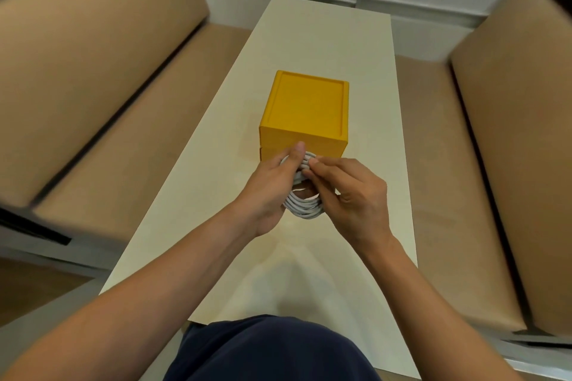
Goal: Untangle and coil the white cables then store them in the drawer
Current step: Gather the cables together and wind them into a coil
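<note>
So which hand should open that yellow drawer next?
Probably the right hand: it only pinches the top of the white cable coil, which the left hand grips whole; the yellow drawer box sits beyond.

**Box blocks the middle, room on every side**

The yellow drawer box (306, 108) stands mid-worktop (325, 40). The left hand (272, 192) and right hand (353, 195), gripping the cable coil (305, 204), crowd its front face. Bare worktop runs left, right, behind the box and nearer the person. A left sofa (93, 71) and a right sofa (510, 133) wall both long edges.

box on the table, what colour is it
Yellow all over: the box shows it clearly in the head view, just beyond the coiled cable.
</note>
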The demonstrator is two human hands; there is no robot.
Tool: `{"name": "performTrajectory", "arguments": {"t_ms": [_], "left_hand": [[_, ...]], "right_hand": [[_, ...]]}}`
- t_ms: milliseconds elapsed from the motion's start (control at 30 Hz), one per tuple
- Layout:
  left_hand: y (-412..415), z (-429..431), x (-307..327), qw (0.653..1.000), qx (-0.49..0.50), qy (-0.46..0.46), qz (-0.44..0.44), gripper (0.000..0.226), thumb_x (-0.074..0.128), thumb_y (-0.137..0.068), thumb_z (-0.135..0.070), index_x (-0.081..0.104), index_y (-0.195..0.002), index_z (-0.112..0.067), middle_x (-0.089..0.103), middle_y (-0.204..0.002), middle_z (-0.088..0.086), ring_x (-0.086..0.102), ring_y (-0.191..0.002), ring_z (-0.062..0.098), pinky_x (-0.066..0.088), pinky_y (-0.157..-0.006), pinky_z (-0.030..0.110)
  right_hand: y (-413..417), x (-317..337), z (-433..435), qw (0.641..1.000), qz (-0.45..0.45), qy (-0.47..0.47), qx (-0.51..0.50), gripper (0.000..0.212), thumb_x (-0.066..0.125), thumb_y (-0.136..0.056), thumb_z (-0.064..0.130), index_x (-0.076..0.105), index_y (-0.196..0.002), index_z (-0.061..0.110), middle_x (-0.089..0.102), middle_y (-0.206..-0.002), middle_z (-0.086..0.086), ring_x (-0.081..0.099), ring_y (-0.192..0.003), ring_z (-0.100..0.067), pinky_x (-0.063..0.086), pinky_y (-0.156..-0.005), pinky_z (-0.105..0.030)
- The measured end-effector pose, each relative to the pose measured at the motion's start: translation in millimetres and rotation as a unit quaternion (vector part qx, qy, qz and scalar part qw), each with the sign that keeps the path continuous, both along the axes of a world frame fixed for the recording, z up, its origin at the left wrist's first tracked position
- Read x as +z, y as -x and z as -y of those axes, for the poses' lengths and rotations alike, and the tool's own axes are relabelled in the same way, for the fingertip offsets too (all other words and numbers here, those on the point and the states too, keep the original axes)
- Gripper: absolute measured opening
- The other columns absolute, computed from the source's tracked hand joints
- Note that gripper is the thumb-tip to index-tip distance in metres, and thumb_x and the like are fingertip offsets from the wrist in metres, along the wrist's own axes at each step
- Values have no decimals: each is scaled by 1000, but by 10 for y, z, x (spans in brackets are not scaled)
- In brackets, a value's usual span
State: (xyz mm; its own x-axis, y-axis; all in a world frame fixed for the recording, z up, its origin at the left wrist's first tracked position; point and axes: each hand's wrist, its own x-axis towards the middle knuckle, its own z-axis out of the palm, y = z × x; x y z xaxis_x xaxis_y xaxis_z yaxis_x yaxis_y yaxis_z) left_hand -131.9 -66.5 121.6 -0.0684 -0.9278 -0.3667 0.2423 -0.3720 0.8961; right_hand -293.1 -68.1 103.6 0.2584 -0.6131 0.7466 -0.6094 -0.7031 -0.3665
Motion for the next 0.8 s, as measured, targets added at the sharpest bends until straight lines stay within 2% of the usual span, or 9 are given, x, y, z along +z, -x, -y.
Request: {"name": "performTrajectory", "arguments": {"t_ms": [67, 167, 300, 433, 533, 667, 733, 800], "left_hand": [[-1, -21, -35, 1000, 14, -8, 5, 47, 56, -99, -52, 71, -124, -14, 77, -114, 11, 73, -110, 26, 53, -105, 49], [-6, -29, -89, 998, 53, -21, 25, 42, 57, -102, -46, 76, -111, -10, 78, -107, 14, 74, -105, 31, 56, -100, 51], [-48, -34, -78, 998, 60, -34, -11, 42, 58, -102, -41, 73, -113, -4, 75, -110, 21, 73, -107, 36, 59, -96, 48], [-80, -29, -26, 1000, 14, -10, -14, 39, 63, -98, -42, 74, -114, -8, 76, -105, 14, 74, -95, 26, 60, -88, 40], [-97, -12, -19, 1000, -11, 9, 11, 37, 66, -97, -41, 74, -114, -9, 76, -105, 12, 73, -96, 24, 58, -88, 38], [-97, 13, -16, 1000, -2, 2, -10, 38, 64, -98, -39, 74, -115, -6, 76, -101, 11, 74, -91, 20, 59, -78, 30], [-127, 38, -25, 1000, -11, -3, -4, 40, 66, -96, -42, 75, -109, -5, 75, -96, 13, 73, -87, 21, 60, -79, 32], [-129, 60, -28, 1000, 1, 0, 15, 40, 68, -95, -43, 75, -99, -4, 73, -87, 13, 71, -78, 22, 59, -70, 31]], "right_hand": [[-11, -88, -22, 1000, -17, -15, 3, 18, 75, -94, 13, 79, -110, 5, 77, -107, -9, 73, -93, -28, 60, -76, -42], [-58, -178, -63, 999, -25, -39, 8, 19, 72, -95, 14, 78, -111, 6, 76, -108, -9, 72, -93, -30, 59, -75, -43], [-90, -176, -60, 996, 1, -87, 28, 18, 71, -95, 13, 78, -111, 8, 74, -110, -8, 71, -97, -28, 59, -78, -42], [-25, -128, -45, 999, -12, -38, 19, 15, 74, -93, 13, 80, -106, 8, 77, -107, -6, 73, -99, -24, 60, -83, -37], [-56, -88, -22, 995, 49, -86, 11, 13, 77, -91, 13, 81, -103, 9, 78, -102, -4, 73, -90, -18, 59, -78, -34], [-89, -86, 0, 993, 59, -106, 16, 13, 77, -91, 14, 81, -103, 9, 77, -101, -4, 72, -90, -18, 59, -77, -35], [-45, -109, 8, 994, 42, -99, 33, 12, 78, -91, 14, 81, -100, 8, 76, -101, -5, 72, -89, -21, 59, -75, -37], [-32, -121, 4, 994, 36, -95, 40, 11, 79, -90, 14, 81, -99, 7, 75, -100, -6, 72, -89, -21, 58, -75, -36]]}}
